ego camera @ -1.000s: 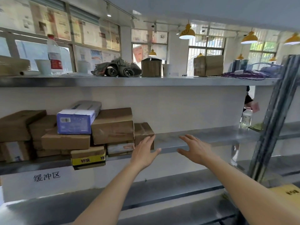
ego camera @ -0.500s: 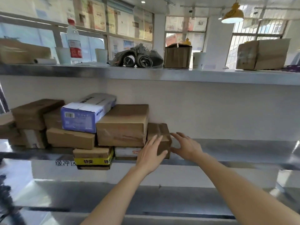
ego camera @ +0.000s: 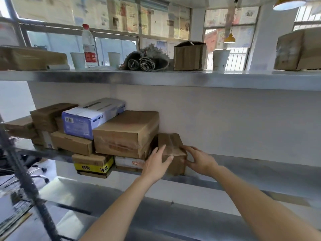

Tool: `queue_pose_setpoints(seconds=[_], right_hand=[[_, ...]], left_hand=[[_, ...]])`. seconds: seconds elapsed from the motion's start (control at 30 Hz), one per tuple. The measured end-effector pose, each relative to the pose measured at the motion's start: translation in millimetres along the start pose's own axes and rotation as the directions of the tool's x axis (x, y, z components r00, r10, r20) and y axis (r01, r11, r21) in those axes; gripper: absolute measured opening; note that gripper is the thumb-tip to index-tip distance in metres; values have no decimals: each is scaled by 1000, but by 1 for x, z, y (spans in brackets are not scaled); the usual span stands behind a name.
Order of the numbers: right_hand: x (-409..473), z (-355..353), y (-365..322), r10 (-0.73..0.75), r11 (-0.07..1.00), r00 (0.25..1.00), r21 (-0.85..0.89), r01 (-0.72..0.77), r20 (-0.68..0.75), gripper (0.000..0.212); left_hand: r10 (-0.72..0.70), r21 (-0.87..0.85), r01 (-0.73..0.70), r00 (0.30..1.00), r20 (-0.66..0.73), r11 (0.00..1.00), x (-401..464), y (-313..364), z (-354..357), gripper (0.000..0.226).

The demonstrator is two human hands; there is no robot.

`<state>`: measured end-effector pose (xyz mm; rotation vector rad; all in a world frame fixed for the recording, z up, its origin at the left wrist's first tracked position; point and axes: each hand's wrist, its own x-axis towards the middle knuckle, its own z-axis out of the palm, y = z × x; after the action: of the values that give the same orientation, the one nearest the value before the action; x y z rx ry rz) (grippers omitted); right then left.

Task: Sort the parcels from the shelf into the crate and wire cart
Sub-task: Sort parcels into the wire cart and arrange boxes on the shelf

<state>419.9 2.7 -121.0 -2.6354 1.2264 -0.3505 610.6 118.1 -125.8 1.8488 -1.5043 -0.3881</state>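
Gripping the small brown parcel (ego camera: 171, 150) on the shelf (ego camera: 260, 168), both hands: left (ego camera: 156, 163), right (ego camera: 199, 160)

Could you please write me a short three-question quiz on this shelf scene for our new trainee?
1. True or false: both hands touch the small brown parcel.
2. What sits on the large brown box? A) blue and white box B) bottle C) cup
3. Name the colour of the tape on the box overhanging the shelf edge.

Key: 1 true: left hand, right hand. 2 A. 3 yellow.
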Motion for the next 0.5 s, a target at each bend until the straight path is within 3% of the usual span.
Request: queue_pose_setpoints(seconds=[0.13, 0.23, 0.37, 0.5], right_hand=[[0, 4, 13, -26, 911, 997, 413, -6, 70, 84], [9, 12, 10, 10, 774, 1000, 633, -11, 4, 73], [14, 17, 7, 34, 662, 999, 750, 5, -37, 43], [3, 9, 10, 18, 642, 995, 764, 61, -95, 45]], left_hand=[[-155, -113, 149, 987, -41, 982, 16, 15, 11, 67], [-229, -202, 208, 969, -88, 957, 21, 23, 19, 65], [-277, -239, 237, 950, -145, 941, 18, 32, 24, 64], [-262, -266, 205, 944, -201, 942, 7, 47, 29, 63]])
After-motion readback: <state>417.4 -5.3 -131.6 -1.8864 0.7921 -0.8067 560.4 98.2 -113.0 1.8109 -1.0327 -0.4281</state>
